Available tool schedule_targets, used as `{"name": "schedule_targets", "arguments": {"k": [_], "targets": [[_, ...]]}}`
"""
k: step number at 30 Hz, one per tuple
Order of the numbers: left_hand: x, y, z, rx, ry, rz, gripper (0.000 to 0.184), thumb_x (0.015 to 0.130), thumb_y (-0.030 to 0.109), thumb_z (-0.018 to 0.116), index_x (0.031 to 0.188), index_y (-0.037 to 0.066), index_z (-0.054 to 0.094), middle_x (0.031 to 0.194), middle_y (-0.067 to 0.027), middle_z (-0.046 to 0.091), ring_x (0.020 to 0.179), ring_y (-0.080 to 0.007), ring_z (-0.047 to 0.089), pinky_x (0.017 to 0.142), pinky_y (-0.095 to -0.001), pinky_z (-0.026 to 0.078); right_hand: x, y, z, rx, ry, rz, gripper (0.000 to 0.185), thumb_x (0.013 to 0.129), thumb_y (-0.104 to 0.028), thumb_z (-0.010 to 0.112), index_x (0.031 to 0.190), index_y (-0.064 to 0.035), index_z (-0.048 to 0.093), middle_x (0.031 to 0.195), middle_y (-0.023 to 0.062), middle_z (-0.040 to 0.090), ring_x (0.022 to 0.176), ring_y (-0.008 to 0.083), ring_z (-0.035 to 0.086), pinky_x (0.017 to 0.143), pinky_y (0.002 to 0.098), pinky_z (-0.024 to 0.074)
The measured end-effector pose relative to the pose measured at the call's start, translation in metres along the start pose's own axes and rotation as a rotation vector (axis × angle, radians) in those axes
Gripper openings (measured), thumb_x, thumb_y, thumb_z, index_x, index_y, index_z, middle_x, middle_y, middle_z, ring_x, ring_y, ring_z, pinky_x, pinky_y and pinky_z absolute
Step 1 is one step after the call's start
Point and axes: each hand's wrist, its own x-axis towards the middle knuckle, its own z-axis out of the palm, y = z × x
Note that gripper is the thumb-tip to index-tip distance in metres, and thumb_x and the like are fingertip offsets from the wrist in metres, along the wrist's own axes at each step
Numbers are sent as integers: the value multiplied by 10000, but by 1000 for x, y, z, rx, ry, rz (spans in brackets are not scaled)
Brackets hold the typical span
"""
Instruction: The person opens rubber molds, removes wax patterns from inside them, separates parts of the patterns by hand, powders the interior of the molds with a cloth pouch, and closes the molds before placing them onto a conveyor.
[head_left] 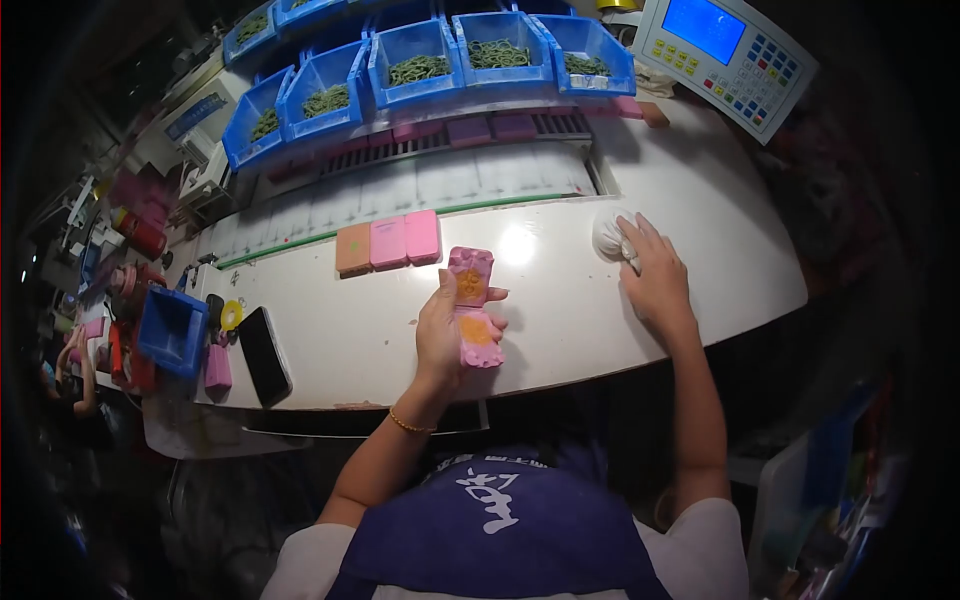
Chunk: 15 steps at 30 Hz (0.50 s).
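Note:
My left hand (437,338) holds an opened pink two-part mold (481,352) over the front of the table, its inner faces turned up. Orange-yellow patches show on both faces. My thumb is on the near side and fingertips stick out past the right edge. At the right, my right hand (657,278) has its fingers closed on a bunched white cloth pouch (606,236) resting on the tabletop. Three closed molds stand side by side further back: an orange-brown block (354,249) and two pink blocks (390,242).
Blue bins (416,68) with green ring-like pieces line the back above a slatted channel. A control panel (720,60) with a lit screen stands back right. A phone (264,357), a blue box (172,327) and a pink block (217,368) lie left. Another person's arm (86,372) shows far left.

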Motion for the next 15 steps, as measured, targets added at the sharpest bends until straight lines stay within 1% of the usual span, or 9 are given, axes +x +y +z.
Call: {"name": "schedule_targets", "arguments": {"k": [1,2,4,6,8,10,12,14,15], "targets": [[-1,0,3,-2,-2,2,620,1032,550,352,1168,-35,507,990,-173,638,628,-192,639,564,-299,567,3,3,0,119,-169,51,426,784,-12,606,1205,-51,662,1238,173,648,1102,368,626,963,439,503],[-2,0,5,36,-1,52,599,1040,530,341,1179,-28,510,1010,-180,642,623,-192,647,552,-290,569,1,2,-1,119,-167,48,426,784,-12,606,1205,-51,662,1238,173,648,1102,368,626,963,439,503],[-1,2,5,71,5,117,579,1048,510,331,1189,-21,513,1029,-187,646,618,-193,654,539,-281,570,-6,-9,-11,432,-36,-61,558,752,11,578,1307,-41,596,1337,184,592,1091,376,636,941,414,520],[-4,0,3,180,8,190,567,1058,469,349,1231,-44,518,1104,-184,641,753,-210,683,651,-303,582,-23,-48,-26,666,137,-153,611,709,34,573,1315,-45,597,1340,186,594,1051,350,660,864,384,547],[-5,-5,14,173,21,276,558,1061,448,367,1229,-59,533,1122,-180,642,842,-205,674,733,-312,566,-51,-91,-27,758,16,-345,602,663,60,596,1256,-34,641,1312,174,618,931,322,673,783,366,552],[-3,-8,15,166,12,377,550,1064,426,385,1227,-73,548,1140,-176,643,931,-201,666,815,-321,550,-74,-117,-15,792,-186,-336,607,623,78,619,1220,-25,663,1294,160,635,785,280,646,715,349,546],[0,-15,-1,175,-12,323,541,1076,391,370,1243,-92,549,1154,-161,646,1047,-197,627,917,-336,506,-64,-101,-17,765,-120,-374,602,625,62,628,1219,-27,662,1299,152,634,737,268,622,701,339,544],[-6,-7,0,213,-38,310,528,1082,383,352,1223,-82,559,1101,-138,659,965,-171,648,846,-306,533,-55,-98,-15,749,-80,-403,596,626,46,637,1217,-28,661,1304,143,632,689,257,598,687,329,541],[-12,-1,-1,185,-85,186,520,1084,382,340,1197,-71,569,1065,-123,661,923,-159,651,812,-298,540,-52,-99,-14,646,33,-505,564,646,22,642,1203,-57,673,1306,115,636,666,239,576,652,318,524]]}}
